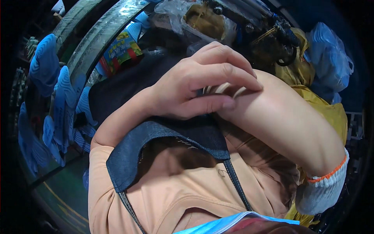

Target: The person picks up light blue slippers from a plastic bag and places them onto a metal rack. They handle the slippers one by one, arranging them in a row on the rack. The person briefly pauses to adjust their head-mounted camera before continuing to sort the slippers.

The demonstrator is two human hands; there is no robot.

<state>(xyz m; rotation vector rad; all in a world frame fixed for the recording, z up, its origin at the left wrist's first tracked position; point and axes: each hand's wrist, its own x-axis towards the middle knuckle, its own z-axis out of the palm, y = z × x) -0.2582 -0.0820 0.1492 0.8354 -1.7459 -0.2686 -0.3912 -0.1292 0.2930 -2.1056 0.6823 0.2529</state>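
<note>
My bare left hand (212, 80) reaches across my chest. Its fingers are bent and spread, with the tips resting against my bent right arm (284, 113) near the elbow. The thumb (220, 104) sits apart below the index finger, and no object shows in this hand. My right forearm runs down to the lower right, where a white knit glove (323, 189) with an orange cuff edge covers my right hand. The fingers of that hand cannot be made out. A dark blue denim apron (132, 148) hangs over my light orange shirt (156, 202).
Several light-blue ribbed, sole-shaped pieces (43, 64) stand at the left, beside curved metallic rails (93, 37). A colourful package (120, 50) lies near the rails. Dark machine parts (272, 35) are at the upper right, with a bluish plastic bag (329, 54) and yellow sacking (327, 109) nearby.
</note>
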